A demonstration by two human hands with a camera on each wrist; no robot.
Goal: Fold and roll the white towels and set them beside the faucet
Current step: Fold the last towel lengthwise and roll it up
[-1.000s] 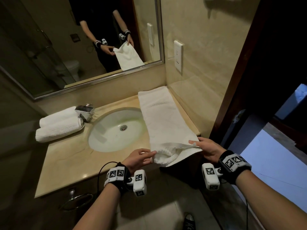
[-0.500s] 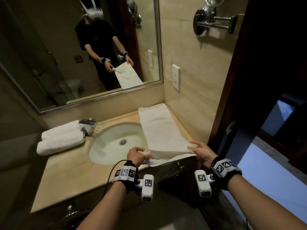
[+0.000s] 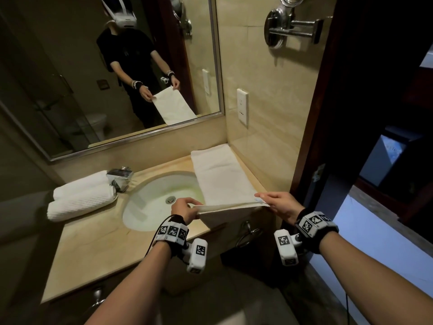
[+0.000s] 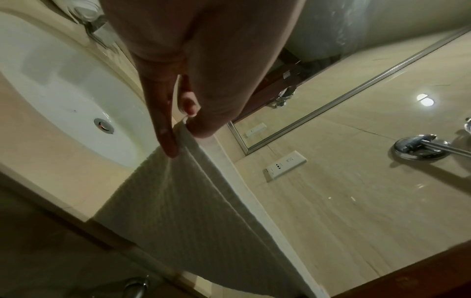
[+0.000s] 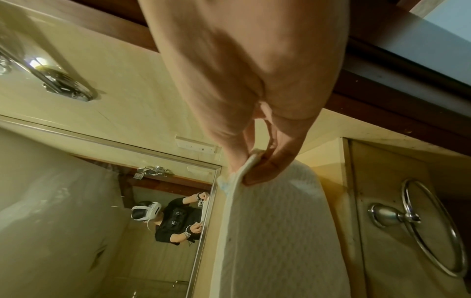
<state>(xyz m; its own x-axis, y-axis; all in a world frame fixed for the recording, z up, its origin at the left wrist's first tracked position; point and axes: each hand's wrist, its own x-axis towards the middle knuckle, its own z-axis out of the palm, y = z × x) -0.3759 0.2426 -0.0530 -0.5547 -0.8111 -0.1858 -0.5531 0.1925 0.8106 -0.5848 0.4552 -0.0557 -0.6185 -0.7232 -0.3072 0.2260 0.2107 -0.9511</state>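
1. Head view shows a long white towel [image 3: 222,177] lying flat on the right end of the surface [image 3: 93,242], between the sink [image 3: 154,202] and the side wall; its far end reaches the back wall under the mirror [image 3: 70,78].
2. The near end of this towel is lifted off the surface and stretched level between the two hands, and a part under it hangs over the front edge.
3. The left hand [image 3: 184,208] pinches the near left corner; in the left wrist view the thumb and fingers [image 4: 165,137] close on the towel hem.
4. The right hand [image 3: 282,205] pinches the near right corner; the right wrist view shows its grip with the thumb and fingers [image 5: 270,167] closed on the folded edge.
5. Two rolled towels [image 3: 79,199] lie side by side, touching, on the left part of the surface, just beside the faucet [image 3: 120,178].
6. A wall socket [image 3: 242,106] and a chrome wall fitting [image 3: 290,26] are on the side wall, and a ring handle [image 3: 247,232] is on the cabinet front below the held towel.
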